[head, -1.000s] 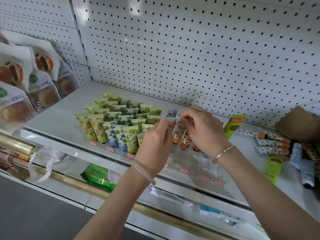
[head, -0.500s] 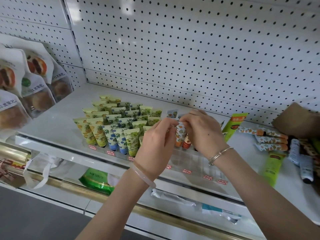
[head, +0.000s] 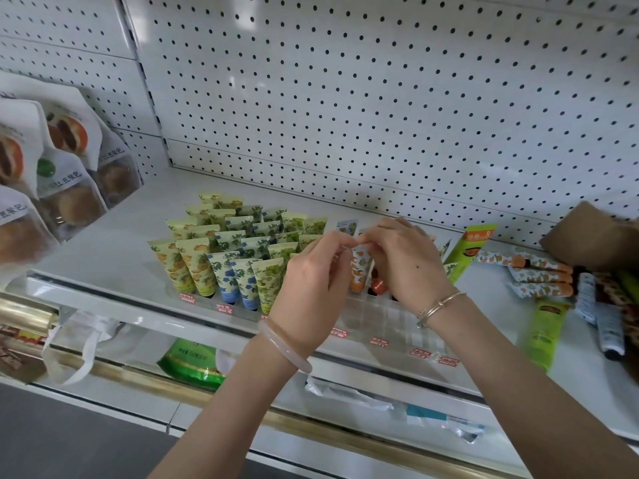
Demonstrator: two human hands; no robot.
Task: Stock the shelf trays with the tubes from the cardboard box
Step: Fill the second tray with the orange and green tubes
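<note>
A clear shelf tray (head: 390,318) with red price tags holds several upright tubes (head: 238,257) in yellow, blue and green prints on its left side. My left hand (head: 311,285) and my right hand (head: 408,264) meet over the tray's middle. Both pinch the top edge of an orange-print tube (head: 360,267) that stands upright in the tray. More orange caps show beneath my right hand. A brown cardboard box (head: 587,236) sits at the far right, partly out of frame.
Loose orange-print tubes (head: 539,274), a green tube (head: 546,330) and white tubes (head: 608,326) lie on the shelf at right. A green carton (head: 466,254) leans behind my right hand. Bagged pastries (head: 65,181) hang at left. Pegboard backs the shelf.
Both hands stay over the same tube; my left fingertips have closed in on its top edge beside my right. The view has shifted slightly.
</note>
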